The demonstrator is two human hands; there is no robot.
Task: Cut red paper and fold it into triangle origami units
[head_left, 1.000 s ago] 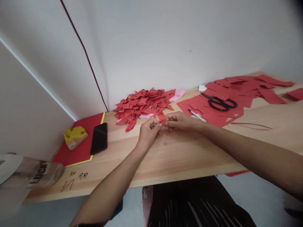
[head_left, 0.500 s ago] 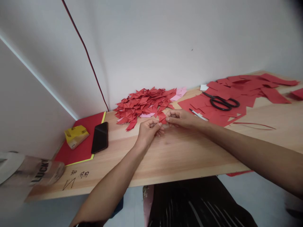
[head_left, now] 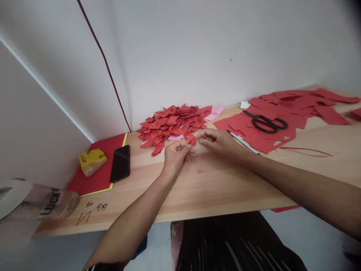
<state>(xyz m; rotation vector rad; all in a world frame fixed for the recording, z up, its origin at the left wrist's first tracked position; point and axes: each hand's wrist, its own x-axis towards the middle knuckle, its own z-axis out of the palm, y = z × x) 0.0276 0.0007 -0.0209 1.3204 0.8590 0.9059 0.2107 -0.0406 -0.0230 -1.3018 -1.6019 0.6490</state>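
Observation:
My left hand [head_left: 177, 155] is closed, with thumb and forefinger pinching a small folded red paper piece [head_left: 191, 139] by its lower edge. My right hand [head_left: 216, 142] is at the right side of that piece, fingers curled and thumb close to the forefinger. Whether its fingertips still touch the paper, I cannot tell. Just behind both hands lies a heap of folded red paper pieces [head_left: 172, 122], which the held piece overlaps in view. A few pink papers [head_left: 216, 111] show at the heap's edge.
Cut red paper sheets [head_left: 299, 105] spread over the right of the wooden table [head_left: 220, 184], with black-handled scissors [head_left: 266, 122] and a pen [head_left: 244, 142]. On the left are a phone [head_left: 120, 162], a yellow packet [head_left: 92, 161], a red folder [head_left: 108, 143] and a clear bottle [head_left: 60, 203].
My right fingertips have drawn slightly away to the right, so more of the small red piece shows. My left hand keeps its pinch. The whole view has shifted slightly.

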